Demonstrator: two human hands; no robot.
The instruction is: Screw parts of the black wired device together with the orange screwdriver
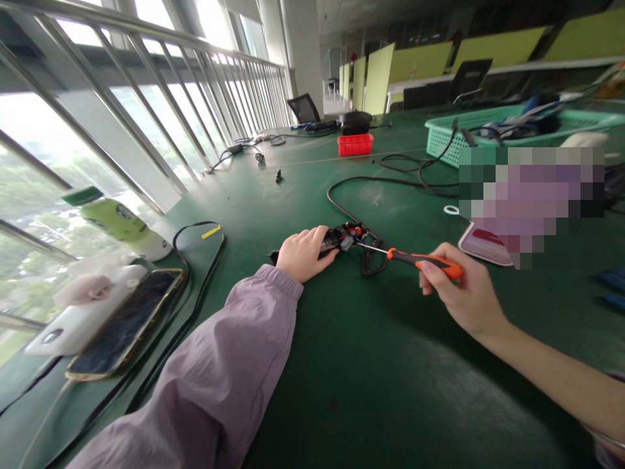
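Observation:
My left hand (303,254) is closed around a black corded device (332,240) and presses it to the green table. Its right end is open, with red and grey inner parts showing; I cannot tell its exact kind. In my right hand (466,296) is a screwdriver (401,255) with an orange and black handle, pointing left. The shaft's tip meets the device's exposed end; whether it sits in a screw is too small to see. A black loop-shaped piece (374,266) lies just below the shaft.
A black cable (371,178) curves behind the device. At left are a phone (129,322), a white case (88,306), a bottle (120,225) and a black strap-like cord (215,260). Farther back stand a red basket (355,145) and a loaded green basket (442,142).

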